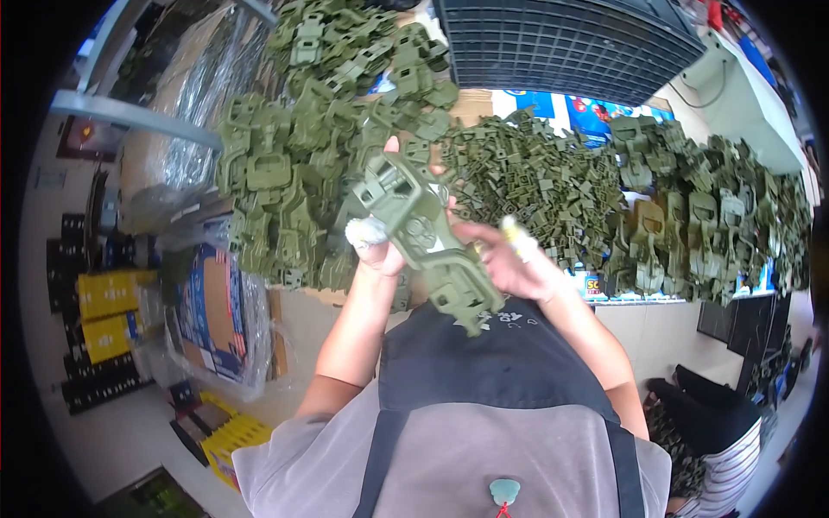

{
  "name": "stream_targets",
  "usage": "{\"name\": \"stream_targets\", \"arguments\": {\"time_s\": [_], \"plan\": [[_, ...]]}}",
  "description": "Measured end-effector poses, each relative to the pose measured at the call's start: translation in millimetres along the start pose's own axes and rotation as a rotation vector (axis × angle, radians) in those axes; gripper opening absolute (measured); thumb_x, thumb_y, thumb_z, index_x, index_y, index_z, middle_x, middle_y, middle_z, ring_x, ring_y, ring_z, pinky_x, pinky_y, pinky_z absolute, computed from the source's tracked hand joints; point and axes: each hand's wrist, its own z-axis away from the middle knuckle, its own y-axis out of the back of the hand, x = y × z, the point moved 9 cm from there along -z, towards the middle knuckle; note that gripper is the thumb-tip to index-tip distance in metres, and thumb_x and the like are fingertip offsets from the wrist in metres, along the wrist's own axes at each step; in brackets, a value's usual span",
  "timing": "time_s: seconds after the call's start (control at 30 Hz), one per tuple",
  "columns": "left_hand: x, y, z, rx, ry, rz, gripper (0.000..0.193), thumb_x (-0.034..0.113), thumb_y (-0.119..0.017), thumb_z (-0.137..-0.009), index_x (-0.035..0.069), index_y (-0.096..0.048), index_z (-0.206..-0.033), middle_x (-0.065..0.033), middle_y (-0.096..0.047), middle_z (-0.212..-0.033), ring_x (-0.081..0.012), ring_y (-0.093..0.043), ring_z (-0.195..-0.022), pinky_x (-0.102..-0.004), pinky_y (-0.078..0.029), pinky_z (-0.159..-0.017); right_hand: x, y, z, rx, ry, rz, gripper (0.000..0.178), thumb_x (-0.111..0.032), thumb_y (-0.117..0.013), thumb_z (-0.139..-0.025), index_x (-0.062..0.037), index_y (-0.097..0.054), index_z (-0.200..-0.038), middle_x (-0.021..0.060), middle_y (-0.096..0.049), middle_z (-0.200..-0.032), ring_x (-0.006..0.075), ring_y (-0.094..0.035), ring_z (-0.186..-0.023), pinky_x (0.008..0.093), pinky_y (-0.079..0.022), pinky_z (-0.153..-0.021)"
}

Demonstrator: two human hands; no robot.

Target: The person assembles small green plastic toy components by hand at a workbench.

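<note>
My left hand [380, 252] grips an olive-green molded plastic toy vehicle body [421, 226], held up tilted in front of my apron. The fingertips of that hand show at its far edge, and a white wrap covers the thumb. At the lower right side of the body is my right hand [522, 272], smeared by motion. One of its fingers bears a white and yellowish wrap. Whether these fingers pinch a small part or only touch the body is too blurred to tell. Behind both hands lies a heap of small green plastic parts [540, 177].
Larger green body pieces [276, 186] pile up at the left of the table, with more rows [678, 229] at the right. A black crate [570, 47] stands at the back. Wrapped cardboard [211, 311] and yellow crates [112, 315] are at left. Another person [717, 432] is at lower right.
</note>
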Motion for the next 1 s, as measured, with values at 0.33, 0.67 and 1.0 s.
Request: {"name": "stream_targets", "arguments": {"time_s": [0.33, 0.67, 1.0], "plan": [[-60.0, 25.8, 40.1, 0.324, 0.327, -0.793, 0.102, 0.011, -0.067, -0.072, 0.024, 0.009, -0.139, -0.0198, -0.029, -0.135, -0.0291, -0.040, -0.118, -0.0357, -0.038, -0.093, -33.8, 24.9, 42.9, 0.581, 0.633, 0.857, 0.072, -0.009, -0.055, -0.079, -0.0071, -0.015, -0.138, 0.0158, -0.034, -0.134, 0.0259, -0.037, -0.122, 0.0344, -0.029, -0.101], [-34.0, 63.1, 63.3, 0.381, 0.335, -0.696, 0.082, 0.013, -0.063, -0.076, 0.014, -0.010, -0.139, -0.0183, -0.054, -0.108, -0.0282, -0.061, -0.086, -0.0344, -0.049, -0.079, -66.0, 71.3, 94.8, 0.865, 0.512, 1.251, 0.073, -0.020, -0.061, -0.076, -0.0058, -0.022, -0.137, 0.0158, -0.031, -0.137, 0.0233, -0.042, -0.116, 0.0320, -0.036, -0.095], [-62.4, 58.2, 66.1, 0.293, 0.370, -0.143, 0.075, 0.063, -0.041, -0.080, 0.004, -0.034, -0.127, -0.0163, -0.048, -0.117, -0.0359, -0.059, -0.088, -0.0425, -0.050, -0.077, -123.3, 92.0, 135.4, 1.253, 0.630, 1.940, 0.042, -0.018, -0.066, -0.073, -0.0070, -0.051, -0.110, 0.0181, -0.050, -0.108, 0.0351, -0.047, -0.101, 0.0391, -0.038, -0.088]]}}
